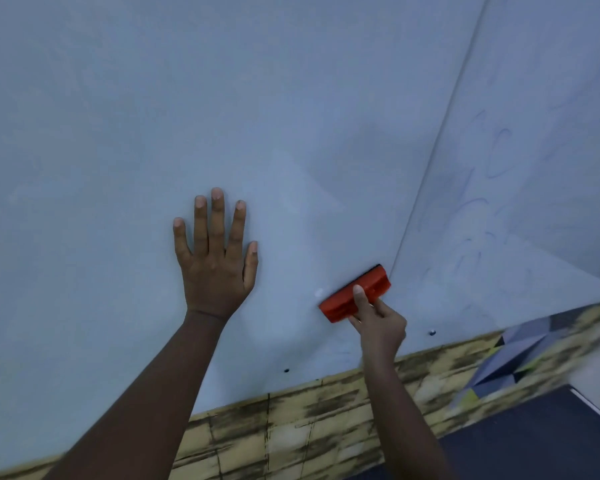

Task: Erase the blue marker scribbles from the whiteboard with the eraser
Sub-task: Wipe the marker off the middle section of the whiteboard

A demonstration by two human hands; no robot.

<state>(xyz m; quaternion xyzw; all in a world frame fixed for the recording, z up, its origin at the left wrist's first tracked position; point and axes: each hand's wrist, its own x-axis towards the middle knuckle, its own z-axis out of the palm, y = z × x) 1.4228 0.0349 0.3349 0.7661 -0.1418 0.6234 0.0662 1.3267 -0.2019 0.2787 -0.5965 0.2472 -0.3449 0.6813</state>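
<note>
— Eraser (355, 295) flat to the whiteboard (291, 116), is it?

— Yes. My right hand (378, 322) pinches its orange back, thumb on top, fingers curled beneath, felt face against the board just left of the panel seam. My left hand (217, 261) lies open, fingers straight and spread, palm braced on the board, well apart to the left.

— And the blue scribbles (492, 188)?

— Faint loops on the next panel, up and right of the eraser, none under it. I judge I should keep the felt flush, press evenly, and sweep in overlapping strokes across the seam rather than tilting onto an edge.
</note>
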